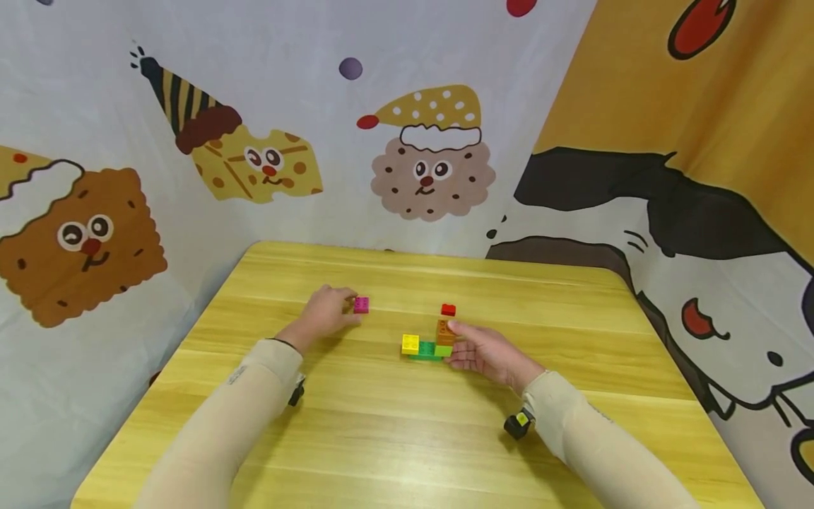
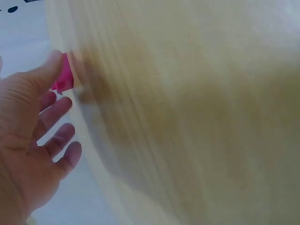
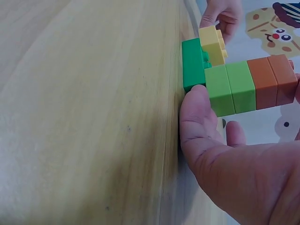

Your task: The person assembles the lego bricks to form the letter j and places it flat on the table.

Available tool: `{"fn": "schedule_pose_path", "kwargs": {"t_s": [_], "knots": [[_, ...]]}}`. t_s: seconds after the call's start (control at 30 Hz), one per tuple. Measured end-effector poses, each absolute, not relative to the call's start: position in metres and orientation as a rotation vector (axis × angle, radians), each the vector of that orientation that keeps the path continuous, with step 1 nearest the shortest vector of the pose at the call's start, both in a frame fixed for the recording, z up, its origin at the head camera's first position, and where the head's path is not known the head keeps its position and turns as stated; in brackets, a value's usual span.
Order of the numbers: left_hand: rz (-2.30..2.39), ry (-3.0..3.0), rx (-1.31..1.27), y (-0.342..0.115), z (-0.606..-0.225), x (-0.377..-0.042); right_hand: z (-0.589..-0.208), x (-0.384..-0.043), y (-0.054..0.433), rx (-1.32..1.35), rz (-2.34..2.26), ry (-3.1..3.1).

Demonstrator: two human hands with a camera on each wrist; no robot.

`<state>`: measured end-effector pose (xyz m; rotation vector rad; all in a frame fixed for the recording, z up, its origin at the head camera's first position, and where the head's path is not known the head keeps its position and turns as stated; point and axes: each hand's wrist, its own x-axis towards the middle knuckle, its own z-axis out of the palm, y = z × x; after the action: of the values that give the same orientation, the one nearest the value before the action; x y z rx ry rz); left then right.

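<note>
In the head view my left hand (image 1: 326,311) is at a small pink toy brick (image 1: 361,305) on the table. Its thumb and index finger stand apart around the brick's left side. The left wrist view shows the thumb overlapping the pink brick (image 2: 65,75), the other fingers loosely bent. My right hand (image 1: 490,355) holds a toy brick build, thumb at the top of its orange part (image 1: 445,332) and fingers low along its side. Lime bricks (image 3: 229,89) lie under the orange ones, on a dark green base (image 3: 193,64). A yellow brick (image 1: 410,344) sits on the base's left end.
A loose red brick (image 1: 448,309) lies just behind the build. Everything stands on a wood-grain table (image 1: 381,424). A printed cloth (image 1: 305,42) with cartoon figures hangs behind the table's far edge.
</note>
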<state>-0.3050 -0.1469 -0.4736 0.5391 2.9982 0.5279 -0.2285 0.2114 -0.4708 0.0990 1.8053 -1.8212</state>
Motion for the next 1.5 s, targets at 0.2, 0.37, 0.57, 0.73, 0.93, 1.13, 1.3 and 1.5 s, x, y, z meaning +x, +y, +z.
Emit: {"fn": "schedule_pose_path", "kwargs": {"t_s": [0.2,0.37,0.57,0.73,0.93,1.13,1.3,1.5], "knots": [[0.637,2.965,0.546,-0.143,-0.472,-0.306,-0.470,-0.228,0.212,0.115,-1.828,1.806],[0.542,3.015,0.567,-0.138,-0.474,-0.309,-0.472,-0.228,0.211,0.126,-1.825,1.799],[0.543,3.010,0.529,-0.136,-0.474,-0.307,-0.474,-0.228,0.211,0.127,-1.815,1.809],[0.592,2.986,0.518,-0.134,-0.470,-0.303,-0.475,-0.229,0.212,0.103,-1.805,1.802],[0.760,2.926,0.582,-0.118,-0.458,-0.297,-0.476,-0.228,0.215,0.050,-1.798,1.793],[0.843,2.925,0.754,-0.087,-0.435,-0.279,-0.477,-0.227,0.216,0.064,-1.796,1.807],[0.948,2.903,0.883,-0.059,-0.413,-0.261,-0.476,-0.227,0.218,0.058,-1.799,1.802],[0.928,2.883,0.998,-0.038,-0.402,-0.249,-0.477,-0.227,0.219,0.049,-1.790,1.823]]}}
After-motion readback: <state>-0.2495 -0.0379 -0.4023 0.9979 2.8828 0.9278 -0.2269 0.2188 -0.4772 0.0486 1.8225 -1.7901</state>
